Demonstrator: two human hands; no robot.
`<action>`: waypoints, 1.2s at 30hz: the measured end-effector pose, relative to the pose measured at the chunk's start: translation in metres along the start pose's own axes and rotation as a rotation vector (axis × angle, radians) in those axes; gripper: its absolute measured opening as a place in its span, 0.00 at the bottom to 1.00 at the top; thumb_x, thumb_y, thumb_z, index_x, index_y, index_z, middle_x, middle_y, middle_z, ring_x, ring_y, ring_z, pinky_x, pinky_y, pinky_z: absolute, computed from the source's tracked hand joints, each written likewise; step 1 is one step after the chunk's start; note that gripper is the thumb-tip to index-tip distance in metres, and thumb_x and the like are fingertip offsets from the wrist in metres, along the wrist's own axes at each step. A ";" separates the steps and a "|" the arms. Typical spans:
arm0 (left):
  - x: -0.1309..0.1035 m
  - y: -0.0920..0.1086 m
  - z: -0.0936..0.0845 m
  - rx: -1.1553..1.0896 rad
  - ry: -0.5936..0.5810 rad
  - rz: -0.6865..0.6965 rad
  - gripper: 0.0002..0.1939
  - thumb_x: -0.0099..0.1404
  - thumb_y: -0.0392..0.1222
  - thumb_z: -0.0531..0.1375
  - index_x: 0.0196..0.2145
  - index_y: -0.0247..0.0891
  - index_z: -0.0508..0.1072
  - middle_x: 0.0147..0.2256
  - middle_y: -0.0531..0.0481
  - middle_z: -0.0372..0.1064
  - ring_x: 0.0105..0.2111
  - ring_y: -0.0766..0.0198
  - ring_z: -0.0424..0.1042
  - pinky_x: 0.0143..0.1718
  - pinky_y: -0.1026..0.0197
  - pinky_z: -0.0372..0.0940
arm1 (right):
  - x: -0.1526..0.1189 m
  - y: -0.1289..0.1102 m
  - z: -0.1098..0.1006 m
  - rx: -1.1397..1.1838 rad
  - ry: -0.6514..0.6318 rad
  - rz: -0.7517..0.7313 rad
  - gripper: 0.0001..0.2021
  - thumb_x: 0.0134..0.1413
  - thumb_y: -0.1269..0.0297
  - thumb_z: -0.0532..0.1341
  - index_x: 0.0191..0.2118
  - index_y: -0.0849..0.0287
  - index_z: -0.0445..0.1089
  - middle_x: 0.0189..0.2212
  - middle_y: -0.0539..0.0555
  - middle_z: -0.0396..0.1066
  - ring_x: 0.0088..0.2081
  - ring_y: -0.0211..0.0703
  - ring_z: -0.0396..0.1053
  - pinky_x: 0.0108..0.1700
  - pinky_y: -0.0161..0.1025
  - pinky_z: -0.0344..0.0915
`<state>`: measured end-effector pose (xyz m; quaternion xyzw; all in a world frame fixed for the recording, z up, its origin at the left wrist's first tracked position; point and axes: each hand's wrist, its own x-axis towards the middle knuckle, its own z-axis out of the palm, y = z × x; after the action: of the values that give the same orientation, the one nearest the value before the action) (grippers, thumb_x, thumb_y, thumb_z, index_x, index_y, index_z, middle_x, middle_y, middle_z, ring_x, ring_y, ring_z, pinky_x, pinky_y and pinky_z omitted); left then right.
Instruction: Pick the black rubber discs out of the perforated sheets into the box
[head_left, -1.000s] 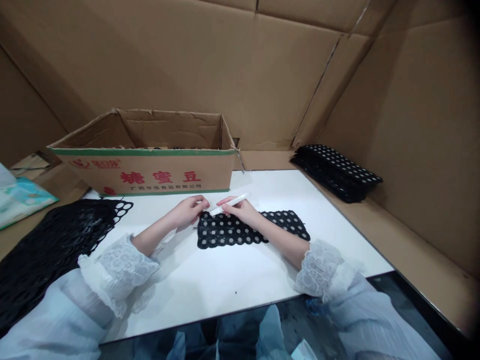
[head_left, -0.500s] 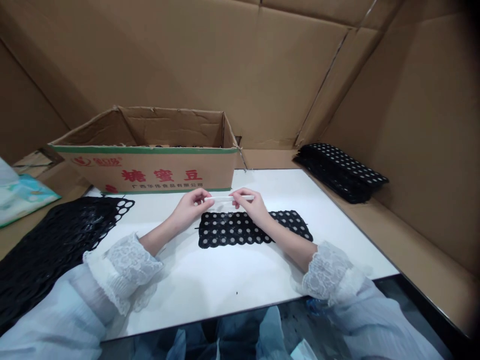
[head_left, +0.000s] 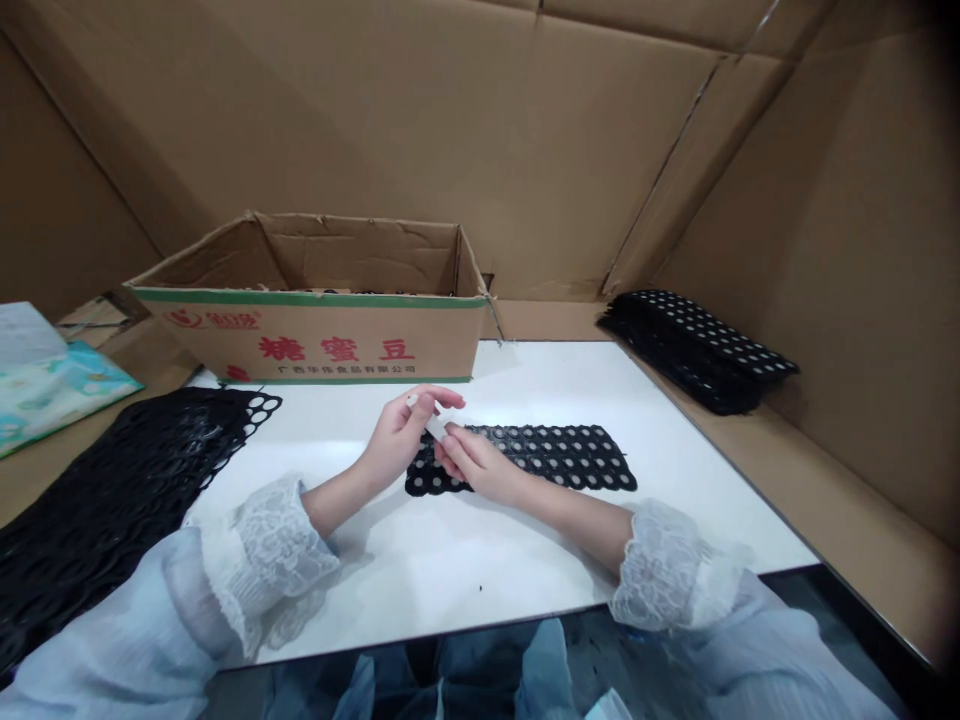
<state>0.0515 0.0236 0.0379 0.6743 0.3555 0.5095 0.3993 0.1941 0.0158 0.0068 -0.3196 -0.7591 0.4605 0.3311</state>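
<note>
My left hand (head_left: 405,430) is closed on the upper end of a small white stick-like piece (head_left: 436,427), with its fingers reaching to the right. Just right of it, my right hand (head_left: 476,460) pinches the lower end of the same piece. Both hands are close together over the left part of a black sheet (head_left: 555,455) with rows of pale round dots, which lies flat on the white table (head_left: 420,580). Part of the sheet is hidden behind the hands.
An open cardboard box (head_left: 322,335) with red lettering stands behind the hands. Black perforated netting (head_left: 112,480) is heaped at the left, beside a green and white packet (head_left: 67,385). A stack of black dotted sheets (head_left: 697,345) lies at the back right.
The white piece has turned from level to slanting. My right hand has moved left and down, close to my left hand. The view has shifted slightly.
</note>
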 end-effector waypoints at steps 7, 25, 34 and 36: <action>-0.004 0.003 0.009 -0.269 -0.075 -0.051 0.22 0.63 0.53 0.42 0.23 0.35 0.64 0.28 0.46 0.70 0.32 0.63 0.68 0.38 0.60 0.60 | -0.004 -0.001 0.031 0.498 0.002 0.042 0.14 0.57 0.55 0.44 0.26 0.59 0.51 0.19 0.44 0.47 0.18 0.28 0.46 0.20 0.30 0.47; 0.002 -0.013 0.018 -0.326 -0.169 -0.173 0.24 0.62 0.54 0.43 0.16 0.38 0.57 0.28 0.44 0.72 0.37 0.58 0.69 0.39 0.58 0.61 | 0.001 0.008 0.034 0.437 0.238 0.080 0.15 0.55 0.54 0.47 0.25 0.59 0.53 0.15 0.43 0.47 0.15 0.27 0.47 0.16 0.29 0.45; -0.002 0.000 0.014 -0.183 0.120 -0.026 0.18 0.64 0.50 0.43 0.36 0.35 0.64 0.36 0.44 0.71 0.38 0.62 0.68 0.41 0.58 0.60 | 0.004 0.009 0.031 0.511 0.182 0.065 0.14 0.55 0.53 0.46 0.28 0.59 0.54 0.18 0.44 0.47 0.18 0.28 0.45 0.18 0.29 0.43; -0.003 0.004 0.013 -0.138 0.155 -0.044 0.16 0.63 0.49 0.45 0.35 0.35 0.64 0.34 0.45 0.71 0.35 0.62 0.69 0.37 0.60 0.61 | 0.003 0.010 0.032 0.453 0.193 0.055 0.14 0.55 0.53 0.45 0.29 0.59 0.56 0.18 0.45 0.48 0.19 0.29 0.47 0.19 0.30 0.45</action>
<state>0.0641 0.0170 0.0378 0.5957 0.3644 0.5745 0.4269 0.1689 0.0065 -0.0126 -0.3002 -0.5924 0.5951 0.4525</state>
